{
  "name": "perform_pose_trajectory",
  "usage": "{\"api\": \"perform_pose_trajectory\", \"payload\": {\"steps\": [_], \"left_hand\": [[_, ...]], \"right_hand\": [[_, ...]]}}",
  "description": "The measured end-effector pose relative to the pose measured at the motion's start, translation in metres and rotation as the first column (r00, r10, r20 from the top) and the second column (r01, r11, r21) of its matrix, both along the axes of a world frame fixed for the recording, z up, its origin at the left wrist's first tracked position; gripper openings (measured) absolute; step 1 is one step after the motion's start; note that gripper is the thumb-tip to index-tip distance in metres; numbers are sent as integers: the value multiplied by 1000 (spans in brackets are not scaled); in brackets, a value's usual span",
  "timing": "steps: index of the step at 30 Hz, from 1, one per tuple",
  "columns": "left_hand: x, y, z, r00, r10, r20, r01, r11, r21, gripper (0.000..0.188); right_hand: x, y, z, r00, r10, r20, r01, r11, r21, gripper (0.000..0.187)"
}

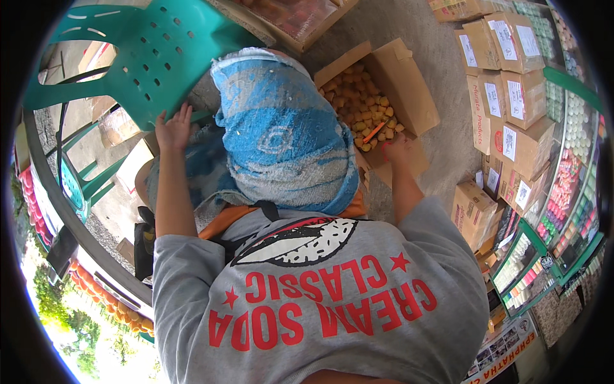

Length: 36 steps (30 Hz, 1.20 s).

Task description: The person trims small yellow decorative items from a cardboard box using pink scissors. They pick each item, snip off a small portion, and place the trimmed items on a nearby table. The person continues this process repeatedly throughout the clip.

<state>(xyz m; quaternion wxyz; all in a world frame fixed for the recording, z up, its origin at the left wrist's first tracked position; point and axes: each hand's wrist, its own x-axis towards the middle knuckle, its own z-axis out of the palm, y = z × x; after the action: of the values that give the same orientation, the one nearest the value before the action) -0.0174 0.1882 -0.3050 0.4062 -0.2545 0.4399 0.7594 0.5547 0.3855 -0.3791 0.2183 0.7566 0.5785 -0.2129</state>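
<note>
My left hand (174, 129) is raised beside the seat edge of a green plastic chair (150, 61), palm up, with its fingers apart and nothing in them. My right hand (400, 150) is at the near right side of an open cardboard box (404, 83), its fingers curled. A bit of red shows by its fingers, but what they hold, if anything, I cannot make out. Small yellow-orange chunks (358, 93) fill much of the box. A slim orange tool (375, 132) lies on them, close to my right hand. A blue and grey towel (281, 128) covers my lap.
Another cardboard box (300, 41) stands at the far side, with reddish contents under clear wrap. Stacked labelled cartons (511, 96) line the right, before green-framed racks (569, 166) of colourful items. A second green chair (80, 185) and a curved rail (89, 240) are at left.
</note>
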Motion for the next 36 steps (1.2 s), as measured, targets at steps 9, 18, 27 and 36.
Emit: {"api": "perform_pose_trajectory", "payload": {"steps": [9,18,27,36], "left_hand": [[-48,-13,20,-226,-850,475,132,-510,-850,47],[13,-60,114,172,-919,355,-418,-395,-819,25],[56,-267,223,452,-866,213,-648,-483,-588,25],[123,-304,167,125,-618,776,491,-642,-590,44]], "right_hand": [[-25,32,-58,990,-122,64,138,856,-499,47],[71,9,-293,970,-179,-164,-10,645,-764,33],[31,19,-198,630,-763,-141,498,537,-681,48],[2,-2,-138,595,-715,-367,503,687,-524,36]]}}
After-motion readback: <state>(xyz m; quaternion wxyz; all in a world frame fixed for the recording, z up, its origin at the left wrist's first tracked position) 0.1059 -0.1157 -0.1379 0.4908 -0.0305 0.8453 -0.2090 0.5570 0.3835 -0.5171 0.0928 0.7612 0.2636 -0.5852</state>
